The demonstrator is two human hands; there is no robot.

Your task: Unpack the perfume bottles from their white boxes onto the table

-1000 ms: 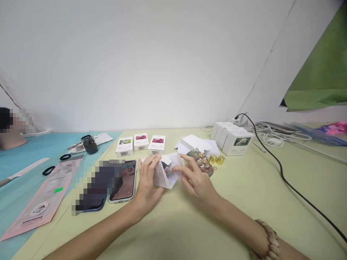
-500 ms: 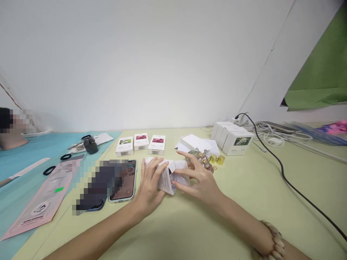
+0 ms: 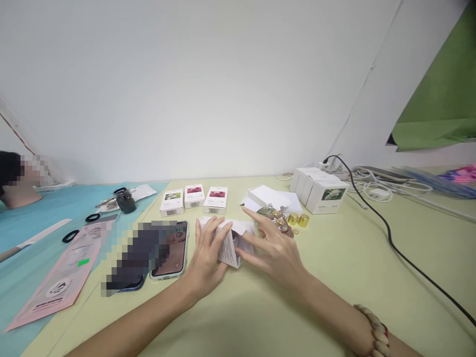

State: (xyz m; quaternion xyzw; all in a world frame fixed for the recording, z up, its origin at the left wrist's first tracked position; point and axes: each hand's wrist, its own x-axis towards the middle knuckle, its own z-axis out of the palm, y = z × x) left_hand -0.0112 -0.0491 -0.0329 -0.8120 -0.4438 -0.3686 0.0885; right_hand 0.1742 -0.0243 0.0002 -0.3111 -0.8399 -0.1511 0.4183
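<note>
My left hand (image 3: 206,260) is wrapped round a white carton (image 3: 228,252) with small printing on its side. The carton lies low over the table, its opened end facing right with a dark gap showing. At that end is my right hand (image 3: 277,253), its index finger stretched out and its thumb and another finger apart at the opening. White material shows behind these fingers; what lies inside the carton I cannot make out. Just beyond my right hand are small glass bottles with gold necks (image 3: 277,218), partly hidden, and gold caps (image 3: 303,220).
Three flower-printed boxes (image 3: 215,201) lie behind the carton. White boxes (image 3: 323,191) stand at the back right, near white papers (image 3: 293,201) and a black cable (image 3: 388,238). Left are a phone (image 3: 171,255), a pink packet (image 3: 63,287), a dark jar (image 3: 125,201) and a mannequin head.
My right fingers have shifted slightly at the carton's opening, and the white flap between them no longer shows there. My left hand keeps its hold. The view has moved a little.
</note>
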